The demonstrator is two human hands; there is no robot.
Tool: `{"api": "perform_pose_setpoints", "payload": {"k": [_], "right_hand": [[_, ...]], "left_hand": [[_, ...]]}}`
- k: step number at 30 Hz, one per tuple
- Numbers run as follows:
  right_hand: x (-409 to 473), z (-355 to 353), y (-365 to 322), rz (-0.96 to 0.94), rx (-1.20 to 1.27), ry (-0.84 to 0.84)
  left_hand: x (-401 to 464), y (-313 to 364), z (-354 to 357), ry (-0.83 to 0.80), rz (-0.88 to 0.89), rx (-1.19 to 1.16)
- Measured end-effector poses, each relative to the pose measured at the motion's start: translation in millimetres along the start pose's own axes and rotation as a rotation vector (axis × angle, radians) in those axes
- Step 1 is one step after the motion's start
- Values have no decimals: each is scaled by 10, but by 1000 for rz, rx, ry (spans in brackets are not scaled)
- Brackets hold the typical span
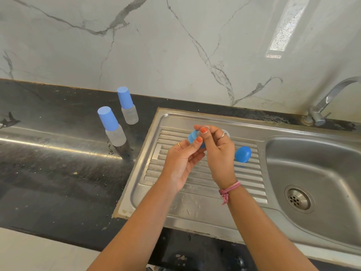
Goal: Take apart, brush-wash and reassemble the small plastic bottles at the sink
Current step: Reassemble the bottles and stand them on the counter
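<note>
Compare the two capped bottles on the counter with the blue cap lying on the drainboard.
The capped bottles stand upright on the black counter; the loose blue cap lies tipped on the ribbed drainboard. The bottles' caps sit on clear bodies; the loose cap has none. Neither is touched by a hand. All the caps are the same blue.

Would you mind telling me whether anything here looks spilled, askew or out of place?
Mostly tidy. A loose blue cap lies tipped on the ribbed drainboard, apart from any bottle, and water droplets dot the black counter beside the nearer capped bottle.
</note>
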State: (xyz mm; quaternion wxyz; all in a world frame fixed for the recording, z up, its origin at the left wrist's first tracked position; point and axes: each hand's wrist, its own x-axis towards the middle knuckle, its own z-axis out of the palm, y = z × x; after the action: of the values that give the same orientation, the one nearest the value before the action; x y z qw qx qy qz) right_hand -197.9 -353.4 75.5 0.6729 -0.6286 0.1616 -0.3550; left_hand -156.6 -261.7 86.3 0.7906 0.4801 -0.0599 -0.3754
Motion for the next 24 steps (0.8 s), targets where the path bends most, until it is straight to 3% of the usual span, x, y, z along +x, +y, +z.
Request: {"api": "perform_pose_setpoints", "payload": {"k": [11, 19, 22, 24], "right_hand": [[-33, 145, 60, 4, -121, 201], [-64, 160, 55, -7, -183, 256], [-27, 97, -46, 49, -84, 144], [62, -56, -123, 127, -14, -91]], "left_hand": [[-27, -64, 206, 201, 48, 46], [-25, -60, 215, 179, 62, 90], [-8, -20, 179, 148, 16, 48], [9, 50, 76, 129, -59, 9]]}}
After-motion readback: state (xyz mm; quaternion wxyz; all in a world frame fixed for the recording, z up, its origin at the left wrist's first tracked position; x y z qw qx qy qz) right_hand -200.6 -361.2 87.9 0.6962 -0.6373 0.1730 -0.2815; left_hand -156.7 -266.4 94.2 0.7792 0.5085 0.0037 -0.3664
